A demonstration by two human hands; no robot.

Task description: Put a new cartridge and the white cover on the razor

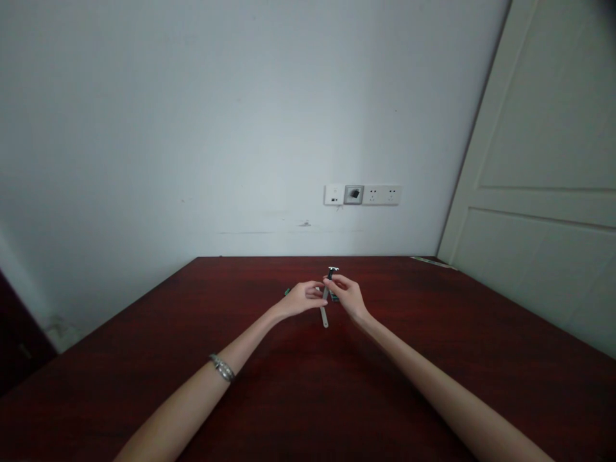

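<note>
A small tool with a silvery T-shaped head, like a razor (330, 274), stands up between my hands, its dark neck and pale stem tilted slightly. My right hand (350, 298) is closed, pinching it just below the head. From the other side, my left hand (301, 299) has its thumb and curled fingers closed about the lower stem. Below the thumb a flat pale metal strip (324, 317) with a hole near its end points toward me; its upper end is hidden, and whether it joins the tool I cannot tell. A dark green item (335, 297) shows partly behind my right fingers.
The dark red table (289, 398) reaches back to a white wall. A small green thing (287, 292) lies behind my left hand. A thin pale strip (434, 262) lies at the far right edge, near a white door (543, 192). Sockets (382, 195) sit on the wall.
</note>
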